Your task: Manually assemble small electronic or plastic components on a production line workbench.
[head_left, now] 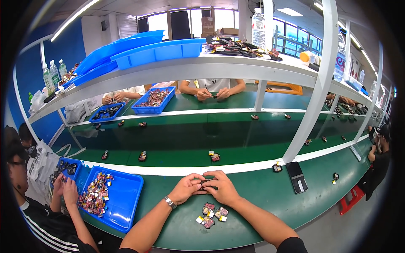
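A small dark part [206, 182] sits pinched between both hands just above the green bench [261, 198], at the middle of the view. It looks light, rigid and thin, so a fingertip grip at its edges should serve; being so small, it could slip or bend if squeezed hard. The left hand [188, 188], a watch [170, 202] on its wrist, curls closed around the part from nine o'clock. The right hand [222, 188] closes on it from three o'clock, fingers folded over the top.

At six o'clock, near the wrists, lie a few similar pieces [211, 214] with pale tags. At eight o'clock stands a blue tray [126, 202] heaped with more. At two o'clock a dark phone [296, 177] rests flat. Beyond, at twelve o'clock, single parts ride the green conveyor [190, 143].
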Demonstrator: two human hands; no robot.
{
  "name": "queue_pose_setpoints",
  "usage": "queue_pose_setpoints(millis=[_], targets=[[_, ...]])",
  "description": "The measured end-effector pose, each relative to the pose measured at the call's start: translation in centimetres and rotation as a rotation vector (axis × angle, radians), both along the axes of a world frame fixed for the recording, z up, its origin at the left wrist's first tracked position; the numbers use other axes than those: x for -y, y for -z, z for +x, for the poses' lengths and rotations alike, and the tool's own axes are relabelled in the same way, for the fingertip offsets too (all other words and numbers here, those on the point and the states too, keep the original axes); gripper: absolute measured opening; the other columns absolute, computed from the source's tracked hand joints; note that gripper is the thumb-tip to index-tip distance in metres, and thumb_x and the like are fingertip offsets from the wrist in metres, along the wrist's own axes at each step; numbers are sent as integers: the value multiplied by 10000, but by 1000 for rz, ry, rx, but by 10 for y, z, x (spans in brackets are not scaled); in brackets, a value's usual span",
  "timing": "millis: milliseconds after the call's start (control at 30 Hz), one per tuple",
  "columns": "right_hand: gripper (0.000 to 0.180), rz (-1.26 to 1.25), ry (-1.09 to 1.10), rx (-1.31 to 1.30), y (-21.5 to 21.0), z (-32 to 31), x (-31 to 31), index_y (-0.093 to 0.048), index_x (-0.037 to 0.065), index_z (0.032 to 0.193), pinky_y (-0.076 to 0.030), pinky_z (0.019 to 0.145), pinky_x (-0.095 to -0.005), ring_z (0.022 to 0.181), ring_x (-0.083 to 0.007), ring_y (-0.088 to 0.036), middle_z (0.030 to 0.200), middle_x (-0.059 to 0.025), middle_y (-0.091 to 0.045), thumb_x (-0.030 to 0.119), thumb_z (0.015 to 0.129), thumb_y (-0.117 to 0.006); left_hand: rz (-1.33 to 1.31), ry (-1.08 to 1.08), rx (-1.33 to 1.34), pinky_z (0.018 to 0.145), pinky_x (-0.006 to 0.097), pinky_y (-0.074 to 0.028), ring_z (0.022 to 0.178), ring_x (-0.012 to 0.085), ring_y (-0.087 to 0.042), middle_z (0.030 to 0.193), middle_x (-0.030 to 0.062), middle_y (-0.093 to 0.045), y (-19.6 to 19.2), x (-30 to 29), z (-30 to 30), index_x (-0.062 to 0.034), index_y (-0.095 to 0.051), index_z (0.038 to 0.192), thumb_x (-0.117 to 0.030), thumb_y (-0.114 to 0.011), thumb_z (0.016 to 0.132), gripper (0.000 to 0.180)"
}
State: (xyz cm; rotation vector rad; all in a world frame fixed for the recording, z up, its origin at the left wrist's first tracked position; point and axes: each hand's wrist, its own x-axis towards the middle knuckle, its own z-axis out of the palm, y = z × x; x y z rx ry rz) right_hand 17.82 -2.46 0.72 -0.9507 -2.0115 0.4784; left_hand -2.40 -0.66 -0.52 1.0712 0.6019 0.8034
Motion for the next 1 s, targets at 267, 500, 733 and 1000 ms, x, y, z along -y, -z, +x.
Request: queue_pose_setpoints(millis=[267, 500, 733, 1000], targets=[[164, 52, 44, -27, 4, -7, 1, -726, 73, 924, -500, 893, -359, 1135, -271, -530, 1209, -65, -610, 43, 762, -724, 7, -62, -47, 968, 352, -532, 1108, 207, -610, 1189, 143, -609, 1, 2, 2, -18, -478, 1195, 33, -436, 973, 232], [186, 201, 63, -21, -8, -11, 3, -719, 68, 913, -480, 922, -374, 1127, -299, -540, 1211, -82, -609, 32, 731, -729, 29, -139, -47, 961, 342, -535, 1115, 199, -606, 1227, 136, -600, 3, 2, 3, -20, -483, 1192, 30, -446, 972, 229], [192, 80, 101, -101, 1, -13, 4, -721, 69, 916, -473, 939, -388, 1144, -299, -533, 1198, -86, -618, 19, 731, -718, 23, -130, -17, 944, 348, -542, 1106, 198, -613, 1223, 139, -605, 3, 3, 5, -22, -482, 1181, 17, -480, 965, 219], [190, 235, 62, -35, -14, -11, 5, -703, 40, 909, -468, 944, -399, 1152, -308, -527, 1200, -92, -598, 27, 720, -701, 44, -184, -35, 932, 351, -546, 1115, 210, -613, 1245, 150, -598, 5, 3, 4, -36, -489, 1163, 8, -507, 958, 210]])
